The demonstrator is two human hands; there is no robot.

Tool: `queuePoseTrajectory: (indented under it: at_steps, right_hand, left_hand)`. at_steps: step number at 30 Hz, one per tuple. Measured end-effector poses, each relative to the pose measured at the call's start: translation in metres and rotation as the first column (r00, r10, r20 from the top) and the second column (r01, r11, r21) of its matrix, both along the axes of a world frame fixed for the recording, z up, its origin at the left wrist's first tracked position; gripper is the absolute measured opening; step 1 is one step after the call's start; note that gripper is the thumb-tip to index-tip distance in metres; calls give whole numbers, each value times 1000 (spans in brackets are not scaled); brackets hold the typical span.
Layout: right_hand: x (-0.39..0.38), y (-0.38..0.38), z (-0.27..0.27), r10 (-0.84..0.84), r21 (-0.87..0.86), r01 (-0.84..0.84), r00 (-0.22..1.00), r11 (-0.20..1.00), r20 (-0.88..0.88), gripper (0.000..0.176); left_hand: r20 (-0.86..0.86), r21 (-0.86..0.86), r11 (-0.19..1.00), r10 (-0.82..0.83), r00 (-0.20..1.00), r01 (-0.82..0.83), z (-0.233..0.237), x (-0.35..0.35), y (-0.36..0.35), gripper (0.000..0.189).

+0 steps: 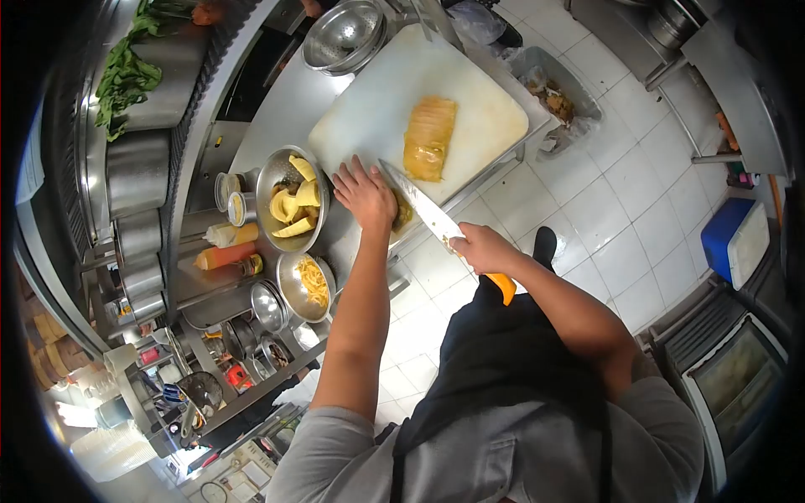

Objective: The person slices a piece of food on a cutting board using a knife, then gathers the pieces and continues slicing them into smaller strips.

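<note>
My right hand [485,249] grips the orange handle of a large kitchen knife [436,216]. The wide blade reaches up and left over the near edge of the white cutting board [486,92], its tip close to my left hand [367,194]. That left hand lies flat, fingers stretched out, at the board's lower left corner. A golden-yellow, juicy-looking block of food [430,138] with parallel lines across its top lies on the board, right of the blade. Beside my left wrist, partly hidden by hand and knife, is a yellow-brown piece [404,214].
Left of my hand stands a colander [267,189] of thick yellow pieces, with a bowl [285,293] of yellow strips below it. Squeeze bottles [225,256] and lidded tubs [241,209] line the counter. Stacked colanders [344,38] stand behind the board; a lined bin [579,92] is at right.
</note>
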State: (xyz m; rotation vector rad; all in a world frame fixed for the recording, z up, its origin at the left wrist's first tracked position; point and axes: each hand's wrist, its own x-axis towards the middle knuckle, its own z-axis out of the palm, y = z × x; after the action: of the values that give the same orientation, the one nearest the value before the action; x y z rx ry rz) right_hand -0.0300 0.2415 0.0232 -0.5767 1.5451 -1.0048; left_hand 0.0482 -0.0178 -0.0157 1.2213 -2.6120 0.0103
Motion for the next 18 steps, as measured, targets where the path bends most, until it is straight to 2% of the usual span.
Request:
queuePoseTrajectory:
  at_steps: [7, 18]
  right_hand:
    - [-10, -2, -8, 51, -25, -49, 996, 998, 73, 38]
    - [-16, -4, 11, 122, 22, -123, 992, 992, 27, 39]
  left_hand:
    - [33, -13, 999, -36, 999, 37, 2, -1, 1, 55]
    - [50, 34, 999, -26, 998, 25, 7, -2, 5, 56]
